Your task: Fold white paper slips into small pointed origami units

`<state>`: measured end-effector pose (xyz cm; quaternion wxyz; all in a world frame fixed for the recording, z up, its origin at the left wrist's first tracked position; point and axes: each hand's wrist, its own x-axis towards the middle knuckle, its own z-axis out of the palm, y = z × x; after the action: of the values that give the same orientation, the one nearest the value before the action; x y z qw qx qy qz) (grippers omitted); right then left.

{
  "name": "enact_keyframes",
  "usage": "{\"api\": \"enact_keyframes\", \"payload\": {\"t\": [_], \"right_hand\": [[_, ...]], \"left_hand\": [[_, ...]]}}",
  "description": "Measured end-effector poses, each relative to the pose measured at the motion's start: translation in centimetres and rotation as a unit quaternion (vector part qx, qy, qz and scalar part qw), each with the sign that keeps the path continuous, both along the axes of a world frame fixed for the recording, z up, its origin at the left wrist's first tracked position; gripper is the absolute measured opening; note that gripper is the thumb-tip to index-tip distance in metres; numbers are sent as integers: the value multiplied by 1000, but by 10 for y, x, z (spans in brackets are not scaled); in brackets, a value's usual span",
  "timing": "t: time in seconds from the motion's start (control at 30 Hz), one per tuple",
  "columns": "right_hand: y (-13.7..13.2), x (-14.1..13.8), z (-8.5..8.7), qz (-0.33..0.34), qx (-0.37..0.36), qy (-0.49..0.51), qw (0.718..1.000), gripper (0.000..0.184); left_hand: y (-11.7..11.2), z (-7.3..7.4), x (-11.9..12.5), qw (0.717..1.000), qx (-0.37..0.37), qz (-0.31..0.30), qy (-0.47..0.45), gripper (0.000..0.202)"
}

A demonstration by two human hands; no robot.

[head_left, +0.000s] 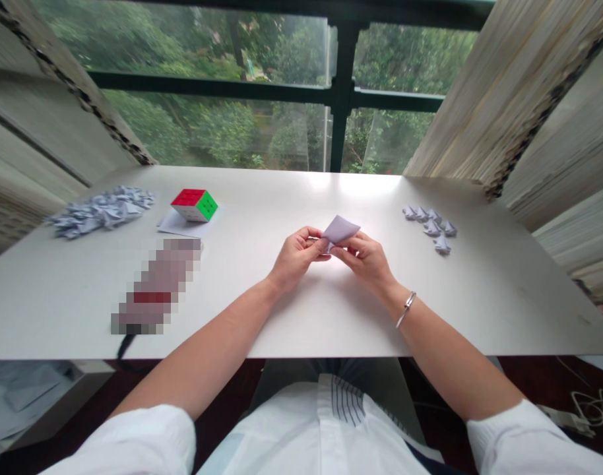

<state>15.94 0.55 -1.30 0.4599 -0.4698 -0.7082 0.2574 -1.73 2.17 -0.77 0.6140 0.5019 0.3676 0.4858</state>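
A small folded piece of white paper (pixel 342 228) is held up between both hands, a little above the middle of the white table. My left hand (pixel 304 254) pinches its lower left part between thumb and fingers. On the other side, my right hand (pixel 363 256) grips the lower right edge, thumb toward me. The paper's upper part is a flat, pointed flap; its lower folds are partly covered by my fingers. To the right lie several small folded paper pieces (pixel 433 227), pointed in shape.
The white table (pixel 301 316) runs up to the window. A large heap of folded papers (pixel 103 211) lies at the far left. Beside it, a Rubik's cube (pixel 194 204) rests on white paper sheets (pixel 175 225). A blurred-out flat object (pixel 158 287) with a dark strap lies nearer me.
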Motion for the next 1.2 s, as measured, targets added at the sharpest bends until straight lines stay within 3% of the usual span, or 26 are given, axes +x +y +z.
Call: {"api": "enact_keyframes", "payload": {"t": [0.27, 0.53, 0.77, 1.2], "right_hand": [[-2, 0, 1, -53, 16, -14, 998, 20], [0, 0, -3, 3, 12, 10, 1000, 29], [-1, -1, 1, 9, -2, -3, 1000, 34], [-1, -3, 3, -44, 19, 2, 999, 25]], "left_hand": [[-2, 2, 4, 1000, -5, 6, -12, 40], [-3, 3, 4, 997, -26, 28, -65, 48], [-8, 7, 9, 997, -6, 50, -62, 54], [-14, 4, 11, 999, 27, 10, -24, 49]]}}
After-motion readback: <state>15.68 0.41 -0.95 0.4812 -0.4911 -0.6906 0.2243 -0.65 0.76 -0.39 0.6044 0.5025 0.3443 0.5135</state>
